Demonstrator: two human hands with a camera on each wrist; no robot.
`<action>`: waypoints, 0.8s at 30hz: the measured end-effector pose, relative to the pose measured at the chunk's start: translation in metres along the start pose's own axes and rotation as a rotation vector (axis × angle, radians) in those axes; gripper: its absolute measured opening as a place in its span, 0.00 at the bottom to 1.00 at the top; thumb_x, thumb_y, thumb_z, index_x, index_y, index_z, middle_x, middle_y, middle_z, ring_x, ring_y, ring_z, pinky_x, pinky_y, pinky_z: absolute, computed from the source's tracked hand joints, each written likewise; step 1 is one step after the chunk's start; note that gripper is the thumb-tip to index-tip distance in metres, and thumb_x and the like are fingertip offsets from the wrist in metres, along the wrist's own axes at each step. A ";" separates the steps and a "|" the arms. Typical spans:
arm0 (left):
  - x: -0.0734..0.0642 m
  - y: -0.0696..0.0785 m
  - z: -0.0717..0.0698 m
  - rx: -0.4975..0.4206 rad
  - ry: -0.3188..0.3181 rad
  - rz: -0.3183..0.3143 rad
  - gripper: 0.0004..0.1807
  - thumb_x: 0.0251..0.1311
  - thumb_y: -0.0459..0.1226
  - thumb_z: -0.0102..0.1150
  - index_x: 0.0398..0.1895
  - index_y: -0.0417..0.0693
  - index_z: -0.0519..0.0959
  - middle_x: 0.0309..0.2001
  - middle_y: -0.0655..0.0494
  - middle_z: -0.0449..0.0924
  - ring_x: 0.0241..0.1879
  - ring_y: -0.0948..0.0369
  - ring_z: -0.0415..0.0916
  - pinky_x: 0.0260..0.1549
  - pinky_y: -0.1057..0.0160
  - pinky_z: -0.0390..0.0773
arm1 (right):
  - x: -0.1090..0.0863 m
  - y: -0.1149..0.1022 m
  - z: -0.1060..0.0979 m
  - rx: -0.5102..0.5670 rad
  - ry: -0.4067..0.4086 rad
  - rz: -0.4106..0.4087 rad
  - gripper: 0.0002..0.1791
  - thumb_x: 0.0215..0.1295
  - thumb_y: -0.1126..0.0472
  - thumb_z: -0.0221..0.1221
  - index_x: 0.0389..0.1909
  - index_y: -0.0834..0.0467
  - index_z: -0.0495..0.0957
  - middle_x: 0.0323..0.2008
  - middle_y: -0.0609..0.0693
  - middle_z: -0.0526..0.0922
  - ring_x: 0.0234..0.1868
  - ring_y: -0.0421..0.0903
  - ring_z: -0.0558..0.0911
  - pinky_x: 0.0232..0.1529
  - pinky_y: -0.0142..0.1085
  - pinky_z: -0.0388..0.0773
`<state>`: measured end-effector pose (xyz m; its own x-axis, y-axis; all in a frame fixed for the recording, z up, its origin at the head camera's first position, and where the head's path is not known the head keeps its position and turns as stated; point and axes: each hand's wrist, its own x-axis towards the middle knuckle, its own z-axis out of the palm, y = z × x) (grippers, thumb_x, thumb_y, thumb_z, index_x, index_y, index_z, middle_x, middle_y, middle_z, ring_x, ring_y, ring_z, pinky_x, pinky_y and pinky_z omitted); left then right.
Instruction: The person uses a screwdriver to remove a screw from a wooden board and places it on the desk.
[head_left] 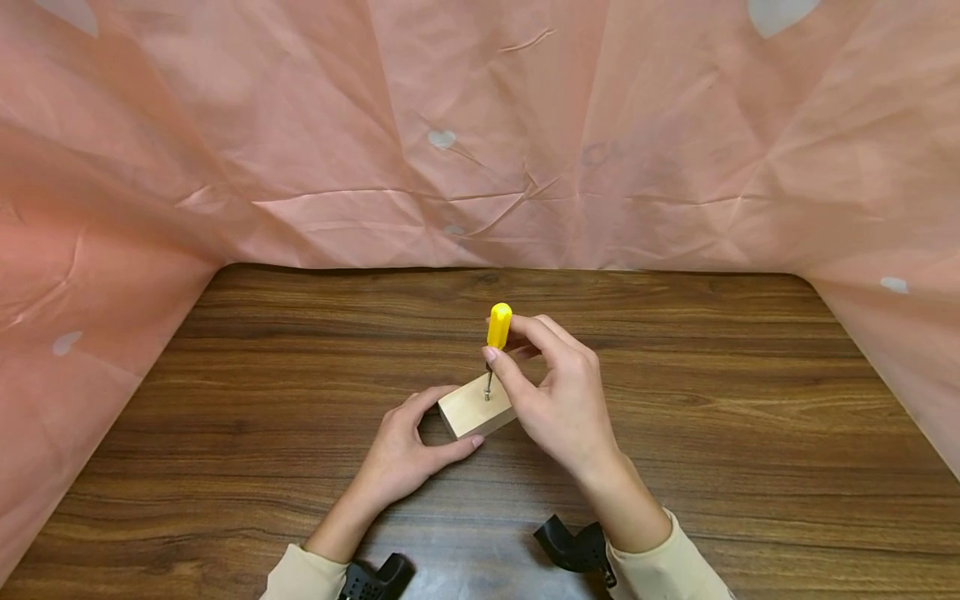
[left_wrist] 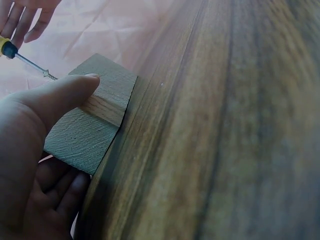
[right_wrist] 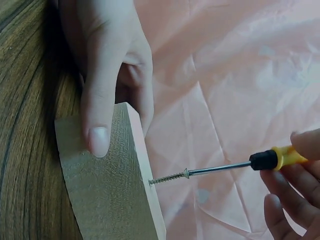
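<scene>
A pale wooden block (head_left: pixel 467 410) lies on the table, and a metal screw (right_wrist: pixel 169 178) stands upright in its top face with most of its thread showing. My left hand (head_left: pixel 401 454) grips the block's left end, thumb on the near side and fingers on the far side. Above the block, my right hand (head_left: pixel 564 392) pinches the yellow handle of a screwdriver (head_left: pixel 498 327) between thumb and fingers. In the right wrist view the screwdriver's shaft (right_wrist: pixel 220 168) lines up with the screw, its tip meeting the screw head. The left wrist view shows the block's end (left_wrist: pixel 102 107) beside my thumb.
A brown wood-grain table (head_left: pixel 262 375) lies under the hands. Pink cloth (head_left: pixel 487 125) with pale hearts hangs at the back and both sides. Black wrist mounts (head_left: pixel 573 546) sit at both sleeve cuffs near the table's front.
</scene>
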<state>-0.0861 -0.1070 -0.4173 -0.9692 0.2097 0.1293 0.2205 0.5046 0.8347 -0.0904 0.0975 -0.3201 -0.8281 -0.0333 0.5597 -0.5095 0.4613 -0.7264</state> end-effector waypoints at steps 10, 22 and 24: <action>-0.001 0.000 0.000 -0.003 -0.002 -0.011 0.32 0.51 0.47 0.85 0.61 0.67 0.84 0.54 0.69 0.89 0.54 0.63 0.82 0.62 0.50 0.77 | 0.000 0.003 0.001 -0.025 0.014 -0.034 0.16 0.64 0.62 0.76 0.51 0.57 0.88 0.39 0.47 0.88 0.40 0.44 0.88 0.42 0.33 0.84; 0.000 0.001 0.000 -0.005 -0.005 -0.023 0.32 0.51 0.47 0.85 0.62 0.66 0.84 0.55 0.68 0.89 0.56 0.62 0.82 0.65 0.49 0.76 | 0.000 0.003 0.000 0.054 0.015 0.023 0.19 0.66 0.68 0.70 0.56 0.60 0.81 0.43 0.49 0.91 0.36 0.42 0.87 0.42 0.32 0.85; 0.000 0.001 0.000 -0.008 -0.008 -0.023 0.32 0.51 0.47 0.85 0.62 0.66 0.84 0.55 0.68 0.89 0.56 0.61 0.82 0.66 0.48 0.75 | 0.000 0.002 0.000 0.028 0.020 0.009 0.16 0.66 0.65 0.73 0.53 0.58 0.83 0.41 0.47 0.90 0.36 0.41 0.87 0.41 0.33 0.85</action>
<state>-0.0857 -0.1061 -0.4164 -0.9731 0.2048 0.1057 0.1972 0.5028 0.8416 -0.0919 0.0984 -0.3219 -0.8281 -0.0116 0.5605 -0.5086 0.4362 -0.7423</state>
